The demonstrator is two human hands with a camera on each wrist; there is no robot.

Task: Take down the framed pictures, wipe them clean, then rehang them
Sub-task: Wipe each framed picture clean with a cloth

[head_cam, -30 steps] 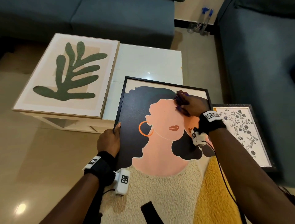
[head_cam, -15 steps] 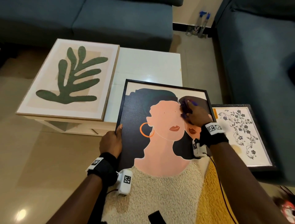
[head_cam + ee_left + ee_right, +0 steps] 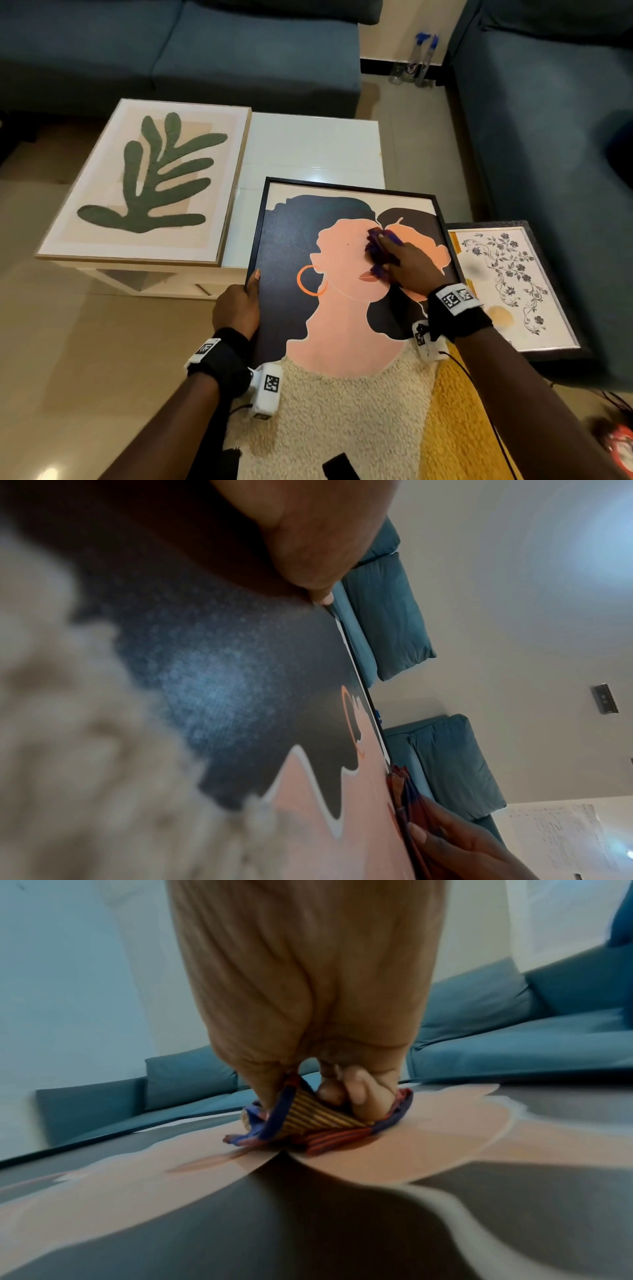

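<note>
A black-framed picture of two faces (image 3: 346,308) leans with its top edge on the white table. My left hand (image 3: 239,305) grips its left frame edge, thumb on the front; the left wrist view shows that thumb (image 3: 318,588) at the frame. My right hand (image 3: 407,267) holds a bunched purple striped cloth (image 3: 376,253) and presses it on the glass over the peach faces. In the right wrist view my curled fingers (image 3: 359,1096) clamp the cloth (image 3: 308,1123) against the picture.
A wood-framed leaf picture (image 3: 147,181) lies on the white table (image 3: 315,147). A dark-framed floral picture (image 3: 507,284) lies to the right beside a blue sofa (image 3: 548,137). Another blue sofa (image 3: 205,51) stands behind the table; spray bottles (image 3: 418,58) stand on the floor between them.
My right hand has dragged the cloth down and left across the glass, from near the top right corner to the middle of the faces. The left hand keeps its grip.
</note>
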